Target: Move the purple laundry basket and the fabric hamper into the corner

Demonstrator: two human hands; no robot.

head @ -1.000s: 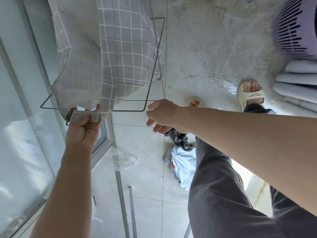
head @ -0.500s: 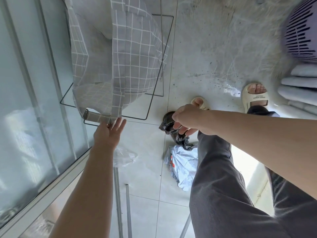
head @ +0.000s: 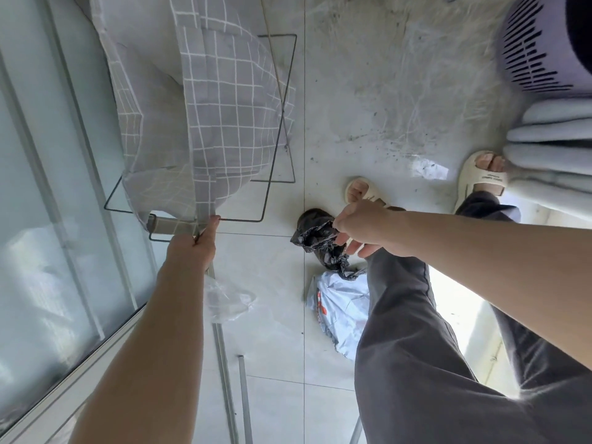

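The fabric hamper (head: 211, 104), grey checked cloth hung on a dark wire frame, stands on the floor at the upper left beside the glass door. My left hand (head: 192, 251) reaches to its near rim, fingers tucked at the grey strap handle and one finger lying against the wire. The purple laundry basket (head: 538, 59), slotted plastic, sits at the top right, partly cut off by the frame edge. My right hand (head: 362, 229) hovers mid-frame with loosely curled fingers and holds nothing, just above a black plastic bag (head: 317, 241).
A glass sliding door (head: 48, 219) runs along the left. On the tiles lie a clear plastic bag (head: 227, 296), a blue-white packet (head: 342, 315) and thin metal rods (head: 230, 379). Pale folded padding (head: 551, 149) is at the right. My sandalled feet stand mid-floor.
My left hand let go of the hamper's handle, opened, and now has its fingers back at the strap. The hamper sits farther from me. My right hand drifted right over the black bag.
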